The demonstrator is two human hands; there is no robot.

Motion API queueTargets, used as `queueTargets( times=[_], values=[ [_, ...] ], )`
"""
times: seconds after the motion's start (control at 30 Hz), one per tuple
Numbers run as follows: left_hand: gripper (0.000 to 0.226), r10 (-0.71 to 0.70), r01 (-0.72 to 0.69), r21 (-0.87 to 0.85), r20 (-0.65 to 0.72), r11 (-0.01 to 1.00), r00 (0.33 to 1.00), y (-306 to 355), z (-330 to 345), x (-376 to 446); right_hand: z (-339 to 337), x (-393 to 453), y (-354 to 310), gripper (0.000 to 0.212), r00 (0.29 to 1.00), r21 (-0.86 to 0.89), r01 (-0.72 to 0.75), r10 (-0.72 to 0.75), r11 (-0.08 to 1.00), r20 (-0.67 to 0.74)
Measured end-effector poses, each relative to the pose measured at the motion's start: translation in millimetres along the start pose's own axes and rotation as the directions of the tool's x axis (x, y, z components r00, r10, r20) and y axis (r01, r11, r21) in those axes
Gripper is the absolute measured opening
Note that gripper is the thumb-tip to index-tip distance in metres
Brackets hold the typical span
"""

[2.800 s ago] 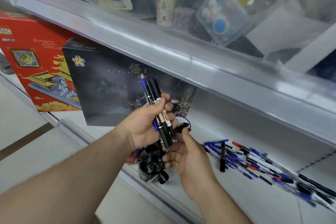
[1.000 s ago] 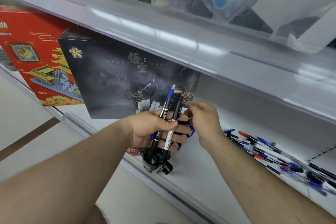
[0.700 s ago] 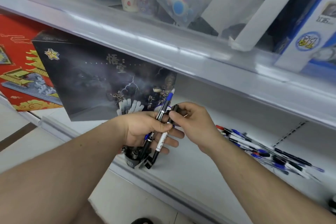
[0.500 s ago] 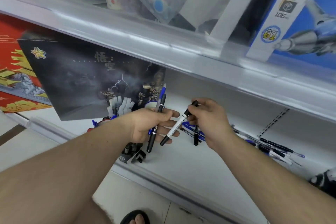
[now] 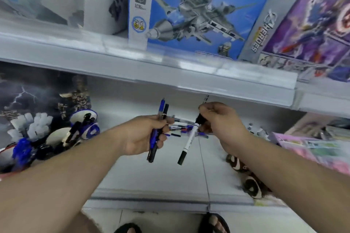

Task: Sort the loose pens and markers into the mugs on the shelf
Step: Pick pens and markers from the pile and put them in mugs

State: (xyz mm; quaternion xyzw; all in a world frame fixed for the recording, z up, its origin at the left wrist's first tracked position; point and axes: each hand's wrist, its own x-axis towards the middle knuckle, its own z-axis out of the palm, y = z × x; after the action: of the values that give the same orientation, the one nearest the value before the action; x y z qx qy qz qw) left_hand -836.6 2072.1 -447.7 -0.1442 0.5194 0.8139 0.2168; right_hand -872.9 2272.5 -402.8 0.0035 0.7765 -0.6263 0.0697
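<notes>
The left hand (image 5: 141,136) grips a blue pen (image 5: 158,121) and a black pen (image 5: 153,152). Just beside it, the right hand (image 5: 220,123) pinches a white marker (image 5: 189,141) hanging tilted. Loose pens (image 5: 181,128) lie between and behind the hands; the mugs (image 5: 83,119) stand beyond the left hand.
</notes>
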Motion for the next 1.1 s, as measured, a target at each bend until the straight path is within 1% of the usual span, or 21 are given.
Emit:
queueTargets(
  times=[0.1,0.17,0.27,0.37,0.47,0.53,0.57,0.63,0.73,0.87,0.93,1.0,1.1],
  values=[
    [0.026,0.019,-0.017,-0.04,0.033,0.999,0.999,1,34,19,-42,1,6,0.006,0.995,0.001,-0.022,0.022,1.0,-0.101],
    [0.025,0.021,-0.017,-0.058,0.057,0.998,0.998,-2,58,29,-69,4,12,0.008,0.986,0.014,-0.042,0.044,0.999,-0.159],
    [0.02,-0.005,0.003,0.023,0.078,1.0,0.997,-14,91,46,-109,9,21,0.008,0.962,0.036,-0.058,0.066,0.998,-0.264],
    [0.018,-0.046,0.038,0.103,0.076,0.994,0.996,-25,122,62,-149,15,33,0.012,0.916,0.018,-0.05,0.053,0.999,-0.397],
    [0.018,-0.056,0.048,0.131,0.063,0.99,0.996,-32,152,76,-190,21,49,0.019,0.852,-0.072,-0.039,-0.004,0.997,-0.524],
    [0.018,-0.07,0.063,0.12,0.056,0.991,0.996,-36,169,86,-214,25,65,0.017,0.816,-0.206,-0.06,-0.071,0.977,-0.574],
    [0.018,-0.081,0.075,0.113,0.054,0.991,0.995,-38,175,91,-224,28,74,0.015,0.803,-0.281,-0.077,-0.108,0.956,-0.586],
    [0.019,-0.107,0.101,0.103,0.055,0.99,0.993,-43,184,101,-236,35,93,0.013,0.8,-0.381,-0.093,-0.159,0.92,-0.579],
    [0.02,-0.132,0.126,0.11,0.045,0.986,0.99,-49,187,113,-241,49,120,0.021,0.81,-0.483,-0.121,-0.195,0.867,-0.554],
    [0.022,-0.154,0.151,0.112,0.021,0.982,0.988,-53,187,127,-236,70,153,0.022,0.83,-0.548,-0.156,-0.192,0.822,-0.524],
    [0.024,-0.162,0.16,0.101,0.011,0.982,0.987,-55,186,134,-233,79,167,0.024,0.854,-0.603,-0.15,-0.205,0.783,-0.479],
    [0.026,-0.164,0.162,0.091,0.017,0.983,0.986,-58,186,140,-228,86,180,0.024,0.879,-0.653,-0.149,-0.203,0.743,-0.431],
    [0.027,-0.173,0.169,0.077,0.046,0.983,0.984,-61,186,146,-221,92,196,0.02,0.895,-0.71,-0.152,-0.209,0.688,-0.395]
  ],
)
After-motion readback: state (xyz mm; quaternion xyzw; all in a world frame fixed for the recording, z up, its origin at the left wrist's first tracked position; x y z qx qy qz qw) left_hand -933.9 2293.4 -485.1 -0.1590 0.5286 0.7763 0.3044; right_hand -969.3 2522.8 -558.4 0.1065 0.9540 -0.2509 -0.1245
